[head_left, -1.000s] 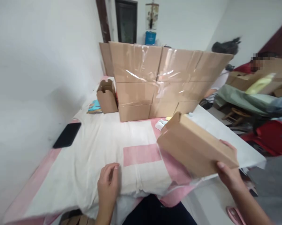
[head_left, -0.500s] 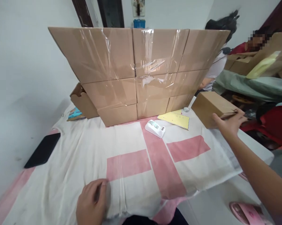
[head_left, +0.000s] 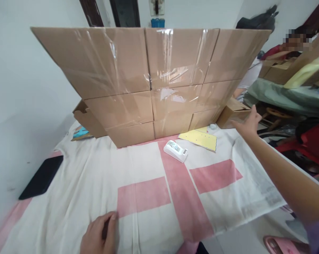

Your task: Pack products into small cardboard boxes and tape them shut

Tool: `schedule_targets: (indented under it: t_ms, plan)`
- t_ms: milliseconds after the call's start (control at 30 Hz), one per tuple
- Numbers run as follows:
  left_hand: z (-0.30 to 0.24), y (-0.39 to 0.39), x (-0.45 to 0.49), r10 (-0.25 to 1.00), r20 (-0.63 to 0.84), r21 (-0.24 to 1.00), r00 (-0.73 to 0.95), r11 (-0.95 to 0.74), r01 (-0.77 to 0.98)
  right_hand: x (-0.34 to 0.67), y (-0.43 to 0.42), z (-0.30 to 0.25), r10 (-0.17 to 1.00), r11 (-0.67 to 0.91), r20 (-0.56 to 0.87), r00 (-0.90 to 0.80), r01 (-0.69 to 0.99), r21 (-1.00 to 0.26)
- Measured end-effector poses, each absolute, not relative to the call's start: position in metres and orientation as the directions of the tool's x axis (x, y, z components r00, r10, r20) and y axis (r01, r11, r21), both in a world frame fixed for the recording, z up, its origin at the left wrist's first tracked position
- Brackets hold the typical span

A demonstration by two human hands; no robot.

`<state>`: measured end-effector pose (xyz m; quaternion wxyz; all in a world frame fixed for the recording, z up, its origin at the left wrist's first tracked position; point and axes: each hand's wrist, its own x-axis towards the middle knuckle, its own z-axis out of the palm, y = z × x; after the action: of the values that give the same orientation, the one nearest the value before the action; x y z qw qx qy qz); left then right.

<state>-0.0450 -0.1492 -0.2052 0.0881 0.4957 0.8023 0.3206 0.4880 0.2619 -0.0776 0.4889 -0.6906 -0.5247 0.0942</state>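
A wall of taped brown cardboard boxes (head_left: 148,77) stands across the far side of the cloth-covered table (head_left: 90,183). At its right end lies one more small brown box (head_left: 232,113). My right hand (head_left: 248,123) is stretched out to that box, fingers spread, touching or just off its near side. My left hand (head_left: 99,236) rests on the cloth at the near edge with its fingers curled loosely; nothing shows in it.
A white tape dispenser (head_left: 175,151) and a yellow sheet (head_left: 199,138) lie before the boxes. A black phone (head_left: 40,173) sits at the left by the wall. An open carton (head_left: 86,120) stands behind left. Another person sits at the far right among red chairs (head_left: 311,148).
My right hand carried the small box from the near right to the right end of the stack, set it down and opened. The view moved closer to the boxes.
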Motion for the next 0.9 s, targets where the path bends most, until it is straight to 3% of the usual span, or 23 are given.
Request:
schedule_targets:
  t_ms: [100, 300, 500, 600, 700, 800, 900]
  plan:
    - [-0.202, -0.148, -0.037, 0.812, 0.155, 0.669, -0.563, 0.333, 0.665, 0.431, 0.215, -0.092, 0.8, 0.254, 0.532, 0.278, 0.647, -0.719]
    - [-0.178, -0.138, -0.046, 0.838, 0.113, 0.87, -0.533, 0.176, 0.46, 0.244, 0.127, -0.102, 0.79, 0.608, 0.571, -0.225, 0.408, -0.681]
    - [-0.145, -0.061, -0.156, 0.724, 0.262, 0.756, -0.638, 0.257, 0.602, 0.054, 0.09, -0.105, 0.624, 0.678, 0.538, -0.567, 0.052, -0.733]
    - [-0.138, 0.011, -0.212, 0.738, 0.313, 0.66, -0.598, 0.284, 0.696, -0.03, 0.104, -0.111, 0.64, 0.618, 0.521, -0.565, -0.024, -0.786]
    - [-0.141, 0.087, -0.252, 0.771, 0.318, 0.613, -0.551, 0.277, 0.74, -0.093, 0.136, -0.114, 0.784, 0.524, 0.47, -0.407, 0.028, -0.851]
    - [-0.154, 0.142, -0.282, 0.779, 0.327, 0.632, -0.535, 0.241, 0.737, -0.128, 0.169, -0.121, 0.876, 0.428, 0.398, -0.274, 0.059, -0.902]
    - [-0.173, 0.167, -0.307, 0.708, 0.373, 0.713, -0.6, 0.195, 0.674, -0.141, 0.192, -0.136, 0.91, 0.337, 0.319, -0.264, 0.022, -0.941]
